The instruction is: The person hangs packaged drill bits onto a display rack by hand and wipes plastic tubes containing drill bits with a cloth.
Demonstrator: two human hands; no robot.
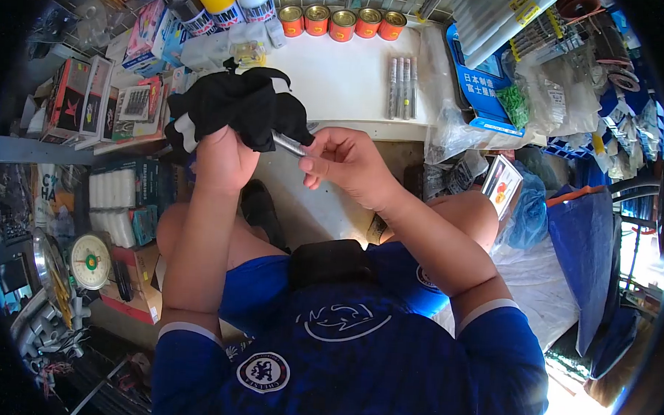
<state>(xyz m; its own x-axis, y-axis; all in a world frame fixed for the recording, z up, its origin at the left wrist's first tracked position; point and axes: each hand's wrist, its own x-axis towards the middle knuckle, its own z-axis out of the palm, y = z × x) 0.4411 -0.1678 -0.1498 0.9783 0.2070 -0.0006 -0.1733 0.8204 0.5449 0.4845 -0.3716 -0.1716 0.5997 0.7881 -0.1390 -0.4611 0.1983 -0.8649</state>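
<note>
My left hand [228,156] is closed round a bunched black cloth [240,105], which hides most of its fingers. From the cloth's right side sticks out a slim silver tube [290,144], its far part covered by the cloth. The thumb and fingers of my right hand [344,164] are closed at the tube's near end. Both hands are raised just in front of the white tabletop [336,76]. Several similar slim silver tubes [403,89] lie side by side on it, to the right of the cloth.
Several small red-orange cans [342,26] line the back of the table, beside spray cans [222,6]. A blue box [479,88] and plastic bags stand at the right. Boxes [76,100] and a round dial scale [91,261] are on the left.
</note>
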